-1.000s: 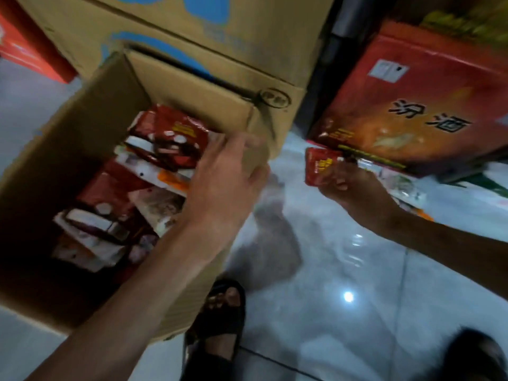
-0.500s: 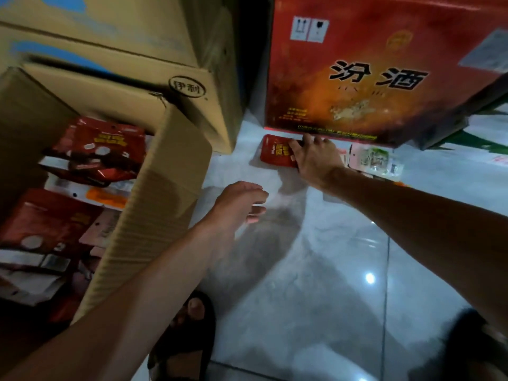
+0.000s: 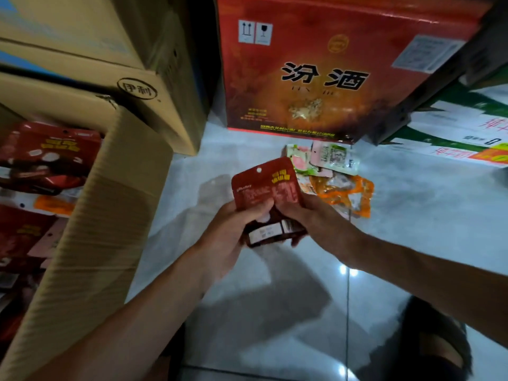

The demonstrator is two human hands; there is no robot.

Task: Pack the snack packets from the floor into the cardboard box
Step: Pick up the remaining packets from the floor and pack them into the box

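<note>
A red snack packet (image 3: pixel 268 188) with yellow lettering is held upright above the tiled floor, in the middle of the view. My left hand (image 3: pixel 233 232) grips its lower left side and my right hand (image 3: pixel 316 221) grips its lower right side. Behind it on the floor lie a green-and-pink packet (image 3: pixel 299 160), a pale packet (image 3: pixel 334 158) and an orange packet (image 3: pixel 346 193). The open cardboard box (image 3: pixel 110 215) stands at the left, with several red packets (image 3: pixel 49 155) inside.
A large red carton (image 3: pixel 343 64) stands on the floor just behind the loose packets. Brown cartons (image 3: pixel 110 50) are stacked behind the open box. Flattened printed cardboard (image 3: pixel 453 133) lies at the right. My sandalled feet (image 3: pixel 437 350) are at the bottom.
My right hand lifted the red packet off the floor by the red carton and brought it toward me. My left hand moved right and took hold of it too.
</note>
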